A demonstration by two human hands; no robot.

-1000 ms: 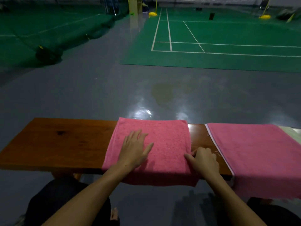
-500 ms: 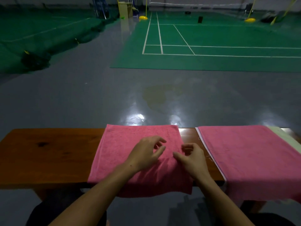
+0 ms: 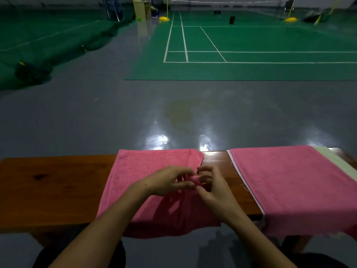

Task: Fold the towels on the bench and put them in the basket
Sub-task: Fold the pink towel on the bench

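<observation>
A wooden table [image 3: 54,190] runs across the lower part of the view. A folded pink towel [image 3: 146,171] lies across it at centre, its near edge hanging over the front of the table. Its right edge is lifted at mid-length and gathered into a small raised fold between the two hands.

The left hand [image 3: 168,180] reaches in from the lower left over the towel. Its fingers [image 3: 185,184] are curled, and thumb and fingertips pinch the raised fold of towel. The right hand [image 3: 214,188] reaches in from the lower right, just beside the left hand and touching the same fold. Its fingers [image 3: 205,169] are curled inward and pinch the towel edge from the right side. Both forearms cross the front edge of the table.

A strip of bare table shows between this towel and a second towel [image 3: 289,188], also pink, with a white hem along its left edge. The second towel lies flat on the right part of the table, and its near edge also hangs over the front. A pale cloth [image 3: 336,163] lies under or beside its far right edge; which of the two cannot be told.

Beyond the table is a glossy grey floor [image 3: 96,117], then a green court [image 3: 251,55] with white lines. Two yellow bases [image 3: 164,18] stand at the far end. No basket is in view.
</observation>
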